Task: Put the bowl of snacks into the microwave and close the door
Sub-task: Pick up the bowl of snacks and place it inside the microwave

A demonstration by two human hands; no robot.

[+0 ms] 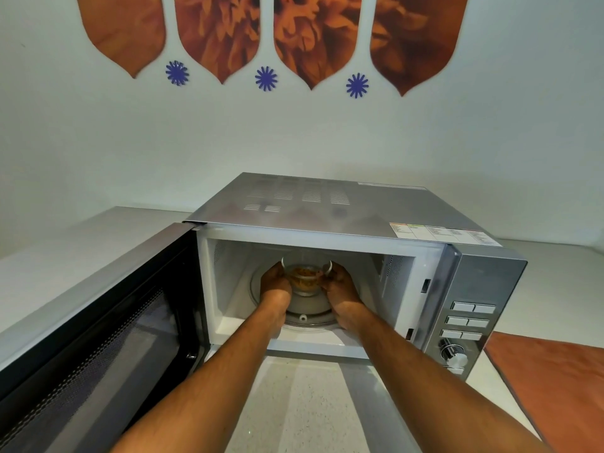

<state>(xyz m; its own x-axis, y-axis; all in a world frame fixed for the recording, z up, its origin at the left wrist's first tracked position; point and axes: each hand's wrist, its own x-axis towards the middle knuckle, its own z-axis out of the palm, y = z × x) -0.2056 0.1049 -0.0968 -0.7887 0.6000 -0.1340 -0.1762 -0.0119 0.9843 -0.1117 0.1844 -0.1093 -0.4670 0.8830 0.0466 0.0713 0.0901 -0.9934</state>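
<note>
Head view, looking down at a silver microwave [327, 217] on a pale desk [304, 403]. Door [98, 328] swung fully open to the left, dark mesh window facing the camera. Both bare forearms reach into the white cavity.

Left hand [276, 282] cups the left side of the glass bowl [305, 279], fingers wrapped on its wall. Right hand [338, 284] cups the right side the same way, fingers closed on the bowl. So both hands grip the bowl, one per side.

Bowl is clear, upright, holding orange-brown snacks [304, 276]. It sits inside the cavity over the middle of the round glass turntable [307, 308]. Cannot tell whether its base touches the turntable or is just above it, hands block the lower edge. A small white roller shows under the turntable's front edge.

Control panel [467, 322] on the microwave's right front: three rows of rectangular buttons, a round silver knob [454, 354] below them. Vent slots on the top cover, a printed label strip [441, 232] near the top right edge, text too small to read.

Orange-brown mat [555, 387] lies on the desk right of the microwave. White wall behind carries orange petal-shaped decals [313, 37] with small blue flower stickers [266, 78] between their tips.
</note>
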